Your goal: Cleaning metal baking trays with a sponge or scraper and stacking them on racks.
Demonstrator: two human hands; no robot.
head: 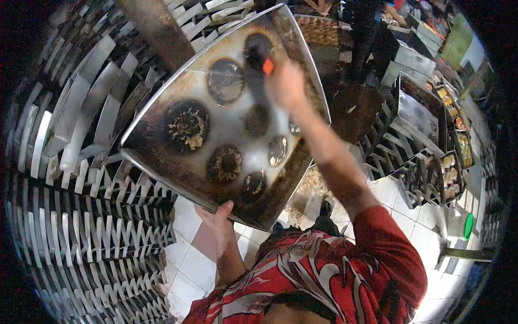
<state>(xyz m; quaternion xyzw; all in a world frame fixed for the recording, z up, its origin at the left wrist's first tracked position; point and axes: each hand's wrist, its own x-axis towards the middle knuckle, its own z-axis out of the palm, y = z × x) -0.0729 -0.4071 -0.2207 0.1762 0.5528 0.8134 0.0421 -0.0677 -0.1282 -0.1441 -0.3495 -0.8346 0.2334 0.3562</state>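
A large square metal baking tray (226, 125) is tilted up before me, its inside facing me. Brown and black scorching covers much of it, with several round dark marks and patches of pale, flaky crust (193, 135). My left hand (217, 218) grips the near rim, thumb over the edge and fingers underneath. Over the upper right of the inside, my right hand (285, 87) is closed around a small tool with an orange-red part (268, 66). Motion blur hides the tool's exact shape, and I cannot tell whether it touches the metal.
Stacked metal trays (89, 105) crowd the left side, rising close to the held tray. More trays (421, 115) stand at right, near baked goods (450, 176) and a white bucket with a green rim (459, 226). Brown crumbs (309, 190) litter the tiled floor (188, 267). Another person's arm (394, 14) shows at top right.
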